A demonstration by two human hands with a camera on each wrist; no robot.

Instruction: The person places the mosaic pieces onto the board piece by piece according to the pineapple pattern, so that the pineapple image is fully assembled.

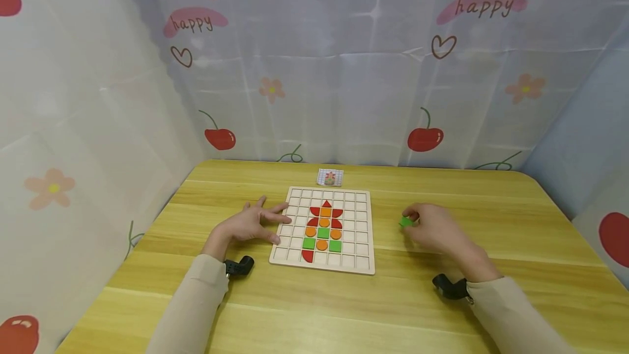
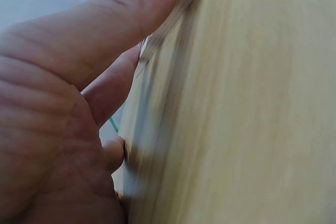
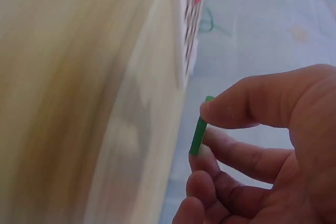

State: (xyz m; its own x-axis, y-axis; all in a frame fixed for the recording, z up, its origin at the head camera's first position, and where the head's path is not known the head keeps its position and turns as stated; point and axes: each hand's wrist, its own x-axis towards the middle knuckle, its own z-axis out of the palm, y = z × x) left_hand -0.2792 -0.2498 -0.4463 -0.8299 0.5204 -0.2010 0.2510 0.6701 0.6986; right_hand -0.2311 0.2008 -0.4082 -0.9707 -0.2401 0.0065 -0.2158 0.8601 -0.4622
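A wooden grid board (image 1: 362, 236) lies on the table, bearing red, orange and green tiles. Red pieces, some rounded and one triangular, stand in the upper rows and one at the lower left. Orange circles, an orange square and several green squares (image 1: 323, 233) fill cells in the middle. My left hand (image 1: 248, 224) rests at the board's left edge with its fingers spread. To the right of the board, my right hand (image 1: 434, 229) pinches a green square tile (image 1: 405, 222) between thumb and fingers. The right wrist view shows that tile (image 3: 199, 134) edge-on, raised off the table.
A small pattern card (image 1: 330, 177) with a coloured figure on a grid lies behind the board. The wooden table (image 1: 304, 310) ends at a printed curtain (image 1: 344, 97) at the back. Wrist cameras (image 1: 239, 266) are worn on both arms.
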